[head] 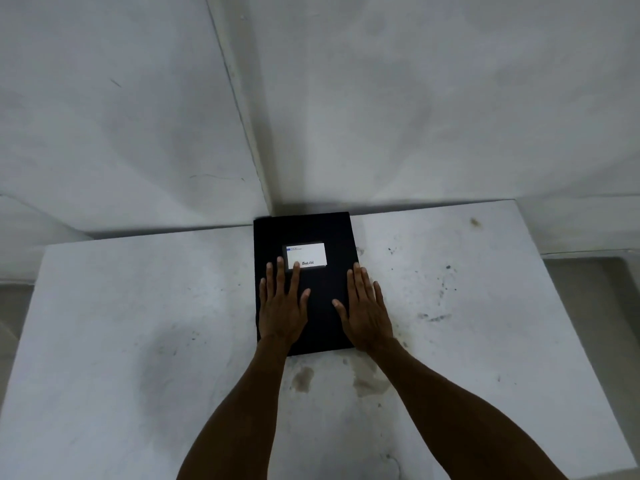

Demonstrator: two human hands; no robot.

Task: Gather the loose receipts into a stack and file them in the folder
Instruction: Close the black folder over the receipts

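Observation:
A black folder [323, 233] lies closed on the white table [138, 323], its far edge against the wall corner. A white label [308, 254] sits on its cover. My left hand [282, 308] rests flat on the left half of the cover, fingers spread, one fingertip touching the label. My right hand [365, 308] lies flat along the folder's right edge, partly on the cover and partly over the table. Neither hand holds anything. No loose receipts are in view.
The table is white with dark smudges at the right [433, 317] and brownish stains [303, 377] near the front. White walls meet in a corner [266, 188] just behind the folder. A grey floor [588, 289] shows past the table's right edge.

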